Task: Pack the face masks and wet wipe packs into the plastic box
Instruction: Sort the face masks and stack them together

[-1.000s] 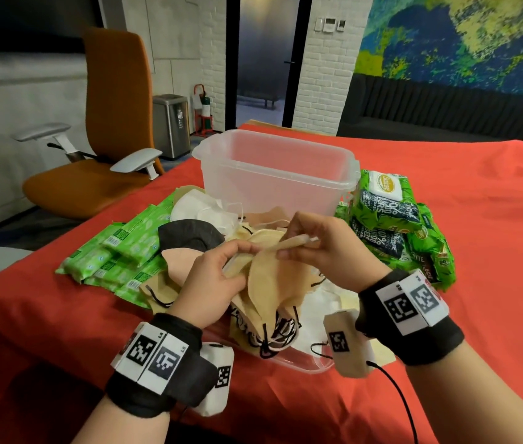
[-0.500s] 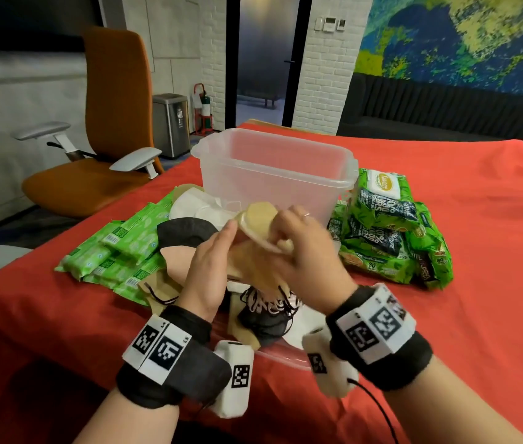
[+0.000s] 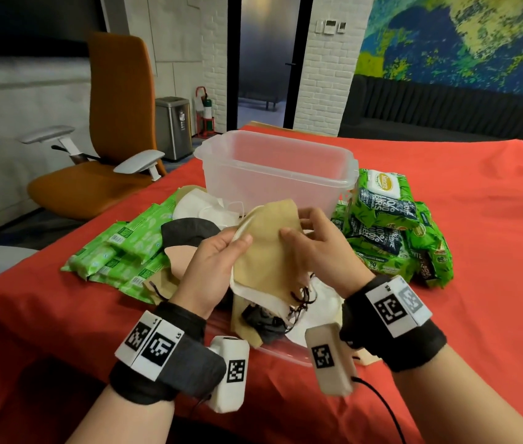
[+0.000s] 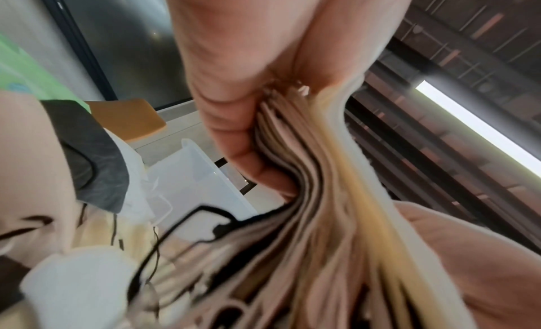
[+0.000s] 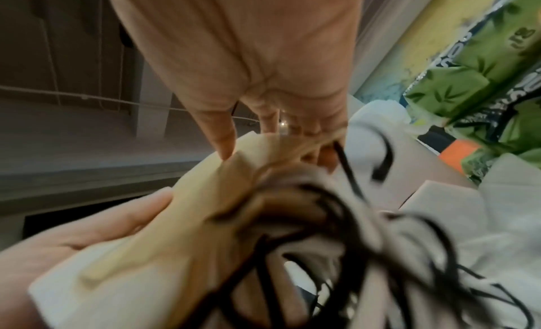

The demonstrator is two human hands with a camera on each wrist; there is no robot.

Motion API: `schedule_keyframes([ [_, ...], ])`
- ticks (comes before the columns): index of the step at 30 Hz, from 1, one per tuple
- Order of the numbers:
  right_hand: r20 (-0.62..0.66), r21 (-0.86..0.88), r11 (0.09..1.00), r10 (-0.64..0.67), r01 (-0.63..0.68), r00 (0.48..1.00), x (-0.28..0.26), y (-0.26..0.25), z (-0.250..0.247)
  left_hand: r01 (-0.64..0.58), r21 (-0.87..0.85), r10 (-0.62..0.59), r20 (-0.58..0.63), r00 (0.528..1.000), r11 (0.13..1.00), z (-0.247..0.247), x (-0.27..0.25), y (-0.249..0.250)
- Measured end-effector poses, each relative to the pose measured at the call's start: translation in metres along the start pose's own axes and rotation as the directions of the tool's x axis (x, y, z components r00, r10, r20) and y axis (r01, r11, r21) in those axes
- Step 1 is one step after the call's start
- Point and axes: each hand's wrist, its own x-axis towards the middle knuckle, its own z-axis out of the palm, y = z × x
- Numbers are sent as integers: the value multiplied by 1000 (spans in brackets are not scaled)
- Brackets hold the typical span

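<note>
Together two hands (image 3: 253, 248) grip mask stack (image 3: 263, 251).

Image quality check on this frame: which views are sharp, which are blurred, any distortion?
Head view: sharp and evenly lit; the plastic box and wet wipe packs read clearly, with wide-angle bending at the edges. Left wrist view: motion-blurred, the mask stack smeared under the left hand. Right wrist view: blurriest, ear loops streaked below the right hand.
</note>
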Motion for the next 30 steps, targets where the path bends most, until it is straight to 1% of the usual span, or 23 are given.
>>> schedule_keyframes([
  [2,-136,15,1000,-21,24,990,-5,-2,-3,-30,25,30,15,999,999,3,-2,2],
  [4,-253,-5,997,-74,76,965,-10,-5,-6,-54,54,53,20,998,997,6,-4,3],
  [7,-323,-13,995,-97,98,942,-17,-7,-9,-80,84,80,7,997,993,10,-4,3],
  [10,-355,-27,992,-124,123,927,-22,-8,-11,-113,146,121,-43,992,983,12,-4,0],
  [12,-345,36,988,-128,150,930,-23,-7,-13,-116,142,127,-73,989,983,14,-5,-1],
  [14,-332,142,968,-148,205,932,-22,-5,-16,-112,131,127,-118,985,985,16,-7,2],
  [17,-312,343,902,-154,263,937,-22,-6,-22,-127,156,157,-194,968,980,17,-9,6],
  [18,-276,418,870,-152,261,949,-23,-8,-24,-133,160,165,-202,965,978,17,-10,8],
  [20,-137,520,826,-169,216,976,-26,-13,-28,-137,142,165,-206,965,980,17,-10,9],
  [22,-16,522,838,-180,162,984,-27,-16,-27,-126,76,138,-192,972,989,16,-9,10],
  [23,6,501,853,-173,147,985,-26,-16,-26,-122,47,129,-180,975,991,16,-9,10],
  [27,-34,343,927,-149,151,988,-21,-15,-18,-122,-45,115,-140,983,991,20,-9,10],
  [30,-81,263,951,-144,161,986,-20,-14,-13,-110,-90,101,-99,990,990,23,-11,11],
])
